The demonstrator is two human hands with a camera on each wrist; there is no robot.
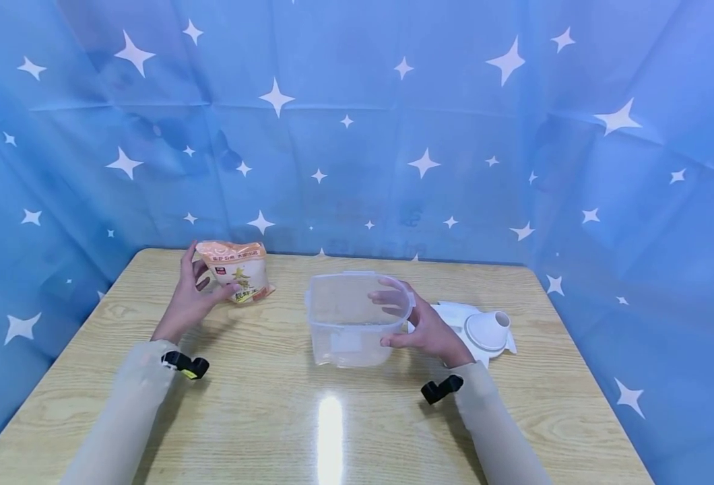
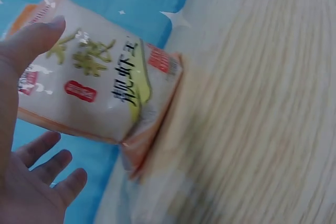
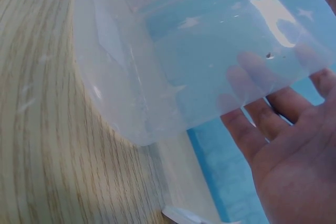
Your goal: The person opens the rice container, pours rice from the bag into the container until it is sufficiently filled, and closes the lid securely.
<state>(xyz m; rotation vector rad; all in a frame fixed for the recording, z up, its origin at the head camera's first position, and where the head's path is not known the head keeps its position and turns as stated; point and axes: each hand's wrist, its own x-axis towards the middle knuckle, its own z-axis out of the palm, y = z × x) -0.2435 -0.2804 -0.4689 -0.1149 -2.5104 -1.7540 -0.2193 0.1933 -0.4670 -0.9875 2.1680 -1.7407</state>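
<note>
- Left hand has its thumb on the front of the snack bag, fingers spread behind it, bag standing on the table.
- Right hand cups the clear plastic tub, fingers fairly straight against its side.
- Can't tell what's in the tub, looks pretty much bare.
- White lid sits just right of that hand.

I see bright, even overhead light; a white glare streak sits on the table in my head view, whose edges bow. Both wrist views are soft, the left's wood grain motion-smeared
</note>
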